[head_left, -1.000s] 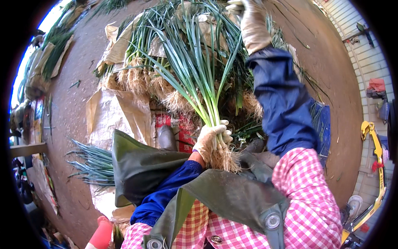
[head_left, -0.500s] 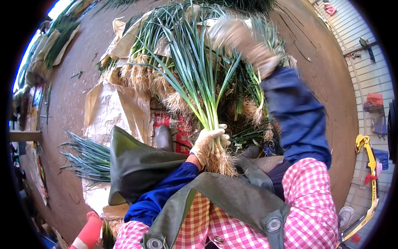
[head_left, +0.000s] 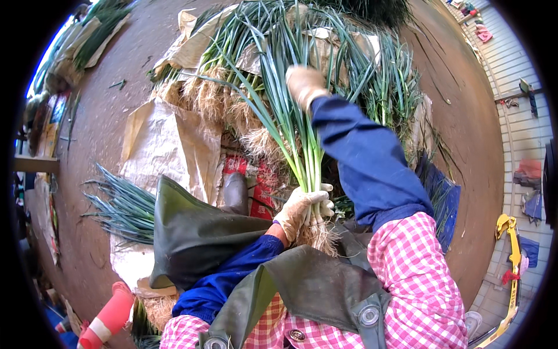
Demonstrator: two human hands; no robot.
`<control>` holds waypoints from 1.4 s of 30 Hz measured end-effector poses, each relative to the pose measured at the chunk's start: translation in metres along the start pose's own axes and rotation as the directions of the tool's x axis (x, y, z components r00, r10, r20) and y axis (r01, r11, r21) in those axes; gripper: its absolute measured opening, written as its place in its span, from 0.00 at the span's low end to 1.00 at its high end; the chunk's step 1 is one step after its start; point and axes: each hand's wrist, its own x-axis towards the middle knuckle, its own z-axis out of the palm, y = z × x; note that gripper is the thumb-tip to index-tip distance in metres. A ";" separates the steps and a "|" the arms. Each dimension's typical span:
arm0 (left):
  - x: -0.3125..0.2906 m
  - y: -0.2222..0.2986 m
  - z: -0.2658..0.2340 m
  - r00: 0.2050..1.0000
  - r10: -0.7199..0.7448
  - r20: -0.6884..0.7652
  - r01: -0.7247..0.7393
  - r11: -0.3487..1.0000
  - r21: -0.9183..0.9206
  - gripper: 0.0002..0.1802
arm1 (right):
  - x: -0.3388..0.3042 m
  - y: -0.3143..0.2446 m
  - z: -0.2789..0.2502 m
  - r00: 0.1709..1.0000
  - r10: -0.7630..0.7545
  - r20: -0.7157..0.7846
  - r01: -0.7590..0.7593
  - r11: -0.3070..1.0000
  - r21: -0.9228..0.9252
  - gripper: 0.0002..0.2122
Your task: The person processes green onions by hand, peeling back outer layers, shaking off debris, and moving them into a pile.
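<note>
My left hand (head_left: 295, 213), in a pale glove, is closed round the white lower stems of a bunch of spring onions (head_left: 302, 152). Its roots hang below the fist, over my dark apron (head_left: 314, 279), and its long green leaves point away from me. Farther up, my gloved right hand (head_left: 306, 87) is curled at those leaves; its fingers are slightly blurred, and what lies inside them is hidden. Beyond both hands is a heap of more spring onions (head_left: 229, 70), with tangled pale roots toward me. My blue right sleeve covers part of the heap.
Pale sacking (head_left: 165, 145) lies under and left of the heap. Another leafy bunch (head_left: 123, 206) sticks out at the left. A boot (head_left: 235, 192) stands among the sacking. Blue sheeting (head_left: 444, 200) is at the right, with a yellow jointed arm (head_left: 512, 250) beyond. A red-and-white object (head_left: 107, 314) is lower left.
My right hand has swept left from the right side of the heap to the leaves of the held bunch. My left hand keeps its grip. The view has shifted slightly.
</note>
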 end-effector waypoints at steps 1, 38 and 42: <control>-0.002 0.000 0.003 1.000 -0.012 0.003 0.012 1.000 0.020 0.19 | 0.014 0.014 -0.030 0.988 0.041 -0.151 -0.030 0.997 0.069 0.11; 0.063 0.014 0.054 0.983 -0.046 0.177 0.041 0.999 0.033 0.20 | -0.212 0.232 0.037 0.767 0.641 0.034 -0.573 0.661 0.485 0.13; 0.078 0.019 0.053 0.988 0.114 0.107 -0.131 0.978 0.162 0.25 | -0.211 0.198 0.027 0.961 0.194 0.198 -0.129 -0.320 0.938 0.09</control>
